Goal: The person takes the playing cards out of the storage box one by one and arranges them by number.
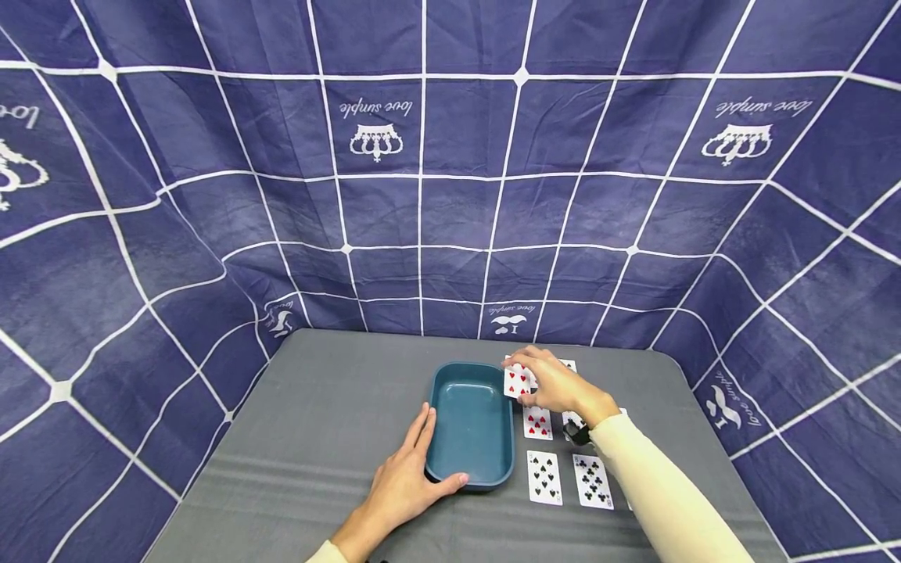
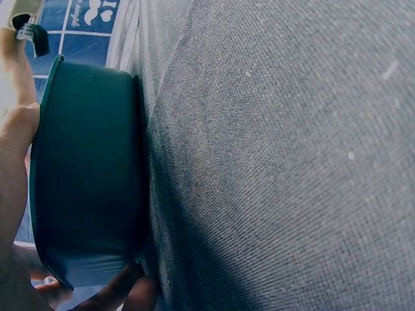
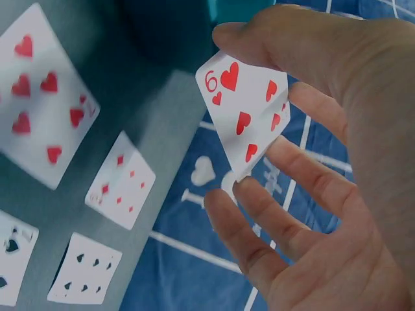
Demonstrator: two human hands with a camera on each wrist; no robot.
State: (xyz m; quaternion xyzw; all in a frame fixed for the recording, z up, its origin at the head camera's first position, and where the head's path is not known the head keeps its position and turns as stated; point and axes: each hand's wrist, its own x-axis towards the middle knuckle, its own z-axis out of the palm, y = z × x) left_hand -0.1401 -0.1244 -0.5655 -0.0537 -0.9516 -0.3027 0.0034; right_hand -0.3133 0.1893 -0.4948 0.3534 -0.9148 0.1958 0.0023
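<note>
My right hand (image 1: 556,383) pinches a six of hearts (image 3: 243,110) by its edges between thumb and fingertips. The card is raised beside the far right corner of a teal plastic tray (image 1: 470,422), and it bows slightly in the right wrist view. My left hand (image 1: 404,477) holds the tray's near left corner, thumb over the front rim and fingers along the left side. No card shows in the tray. A card with red hearts (image 1: 537,423) lies face up just below my right hand. Under the right forearm, other cards are partly hidden.
Face-up cards lie in rows right of the tray, among them a spades card (image 1: 544,478) and a clubs card (image 1: 593,482). Farther back are a diamonds card (image 3: 121,181) and another spades card (image 3: 84,269). A blue checked cloth (image 1: 457,211) hangs behind the grey table (image 1: 338,407).
</note>
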